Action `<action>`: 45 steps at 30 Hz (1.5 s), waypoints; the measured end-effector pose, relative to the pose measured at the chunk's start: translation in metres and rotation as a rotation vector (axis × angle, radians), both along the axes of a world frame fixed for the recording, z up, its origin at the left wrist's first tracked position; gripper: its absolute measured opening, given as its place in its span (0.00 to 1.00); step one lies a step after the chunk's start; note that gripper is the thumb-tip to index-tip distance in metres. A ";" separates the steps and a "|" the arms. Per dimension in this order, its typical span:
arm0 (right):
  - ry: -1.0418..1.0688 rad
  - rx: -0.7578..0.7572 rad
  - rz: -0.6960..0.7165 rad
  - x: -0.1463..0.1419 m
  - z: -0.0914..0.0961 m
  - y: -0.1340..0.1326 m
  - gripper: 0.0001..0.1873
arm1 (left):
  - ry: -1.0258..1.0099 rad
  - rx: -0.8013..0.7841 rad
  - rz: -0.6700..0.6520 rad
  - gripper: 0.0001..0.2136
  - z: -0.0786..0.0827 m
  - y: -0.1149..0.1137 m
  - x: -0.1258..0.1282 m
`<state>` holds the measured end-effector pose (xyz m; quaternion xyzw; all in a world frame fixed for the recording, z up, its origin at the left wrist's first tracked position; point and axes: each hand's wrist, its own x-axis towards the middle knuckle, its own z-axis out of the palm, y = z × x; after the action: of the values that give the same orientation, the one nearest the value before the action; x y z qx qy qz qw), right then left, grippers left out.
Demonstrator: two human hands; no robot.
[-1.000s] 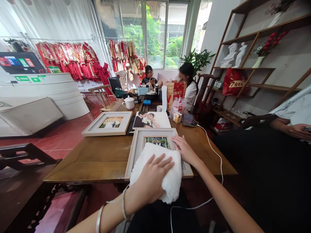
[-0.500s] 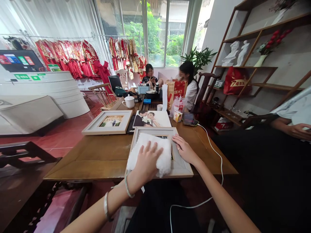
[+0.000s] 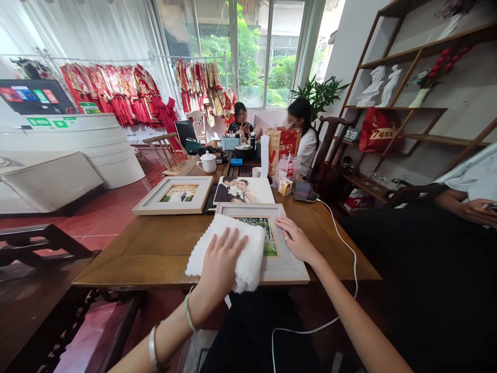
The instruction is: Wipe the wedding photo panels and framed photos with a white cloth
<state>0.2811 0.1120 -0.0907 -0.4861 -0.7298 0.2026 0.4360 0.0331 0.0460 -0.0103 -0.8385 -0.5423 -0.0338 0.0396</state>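
Observation:
My left hand (image 3: pixel 220 261) presses flat on a folded white cloth (image 3: pixel 251 254), its fingers spread over the top. Beneath the cloth lies a picture frame (image 3: pixel 289 267) with a pale grey mat and a light wood edge. The cloth covers its left half and hangs past its left and front edges. Part of a green outdoor photo (image 3: pixel 271 243) shows to the right of the cloth. On the frame's right side rests my right hand (image 3: pixel 297 241), fingers stretched out on the mat.
Behind lie another framed photo (image 3: pixel 178 194) and a couple's portrait print (image 3: pixel 243 190). A lidded white mug (image 3: pixel 208 163), a small carton (image 3: pixel 285 187) and a phone (image 3: pixel 306 192) with a white cable (image 3: pixel 351 251) stand around. Two people sit beyond; another person's hand (image 3: pixel 476 211) is at right.
My left hand has slid the cloth leftward and slightly toward me, uncovering more of the photo. My right hand stays in place on the frame.

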 end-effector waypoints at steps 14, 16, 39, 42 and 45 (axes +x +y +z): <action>0.046 -0.002 0.000 0.000 -0.001 0.000 0.24 | 0.021 0.087 -0.055 0.34 0.003 0.064 -0.010; 0.040 0.002 -0.003 0.000 0.000 0.000 0.24 | 0.019 0.041 -0.091 0.34 0.006 0.049 -0.015; 0.061 -0.022 -0.006 0.000 0.000 -0.001 0.23 | -0.250 0.122 -0.443 0.27 -0.005 0.055 -0.068; 0.054 -0.021 -0.021 -0.001 0.001 -0.001 0.23 | -0.197 0.118 -0.521 0.24 -0.006 0.033 -0.071; 0.041 -0.021 -0.027 -0.001 0.002 -0.002 0.23 | -0.198 0.112 -0.558 0.18 -0.004 0.020 -0.072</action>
<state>0.2801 0.1104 -0.0885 -0.4963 -0.7118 0.2141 0.4486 -0.0390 0.0663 -0.0146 -0.9443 -0.2896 -0.1546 0.0219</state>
